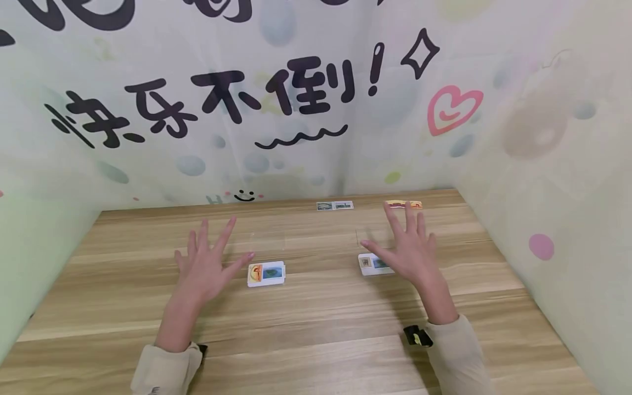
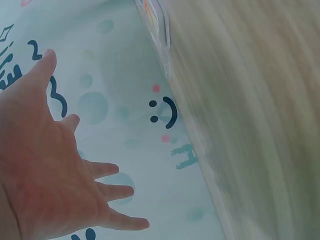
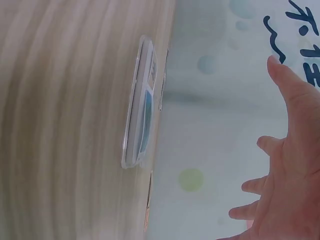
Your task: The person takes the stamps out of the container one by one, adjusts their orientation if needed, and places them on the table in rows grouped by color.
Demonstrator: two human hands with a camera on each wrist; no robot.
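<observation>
Both hands hover over the wooden table with fingers spread wide and nothing in them. My left hand (image 1: 202, 271) is just left of a small white-edged stack of picture cards (image 1: 266, 274), whose top shows an orange picture and a blue-green one. The thumb points toward that stack. My right hand (image 1: 413, 253) partly hides a second card stack (image 1: 371, 264), which shows a brownish picture and a blue one. In the right wrist view this stack (image 3: 139, 115) appears to sit in a clear plastic case. The left wrist view catches only a corner of the left stack (image 2: 161, 22).
A two-picture card (image 1: 335, 206) lies near the table's back edge. Right of it is an orange and dark-red card (image 1: 416, 204), partly behind the right fingertips. A faint clear rectangle (image 1: 268, 241) lies behind the left stack. A printed curtain (image 1: 306, 164) borders the table (image 1: 316, 334).
</observation>
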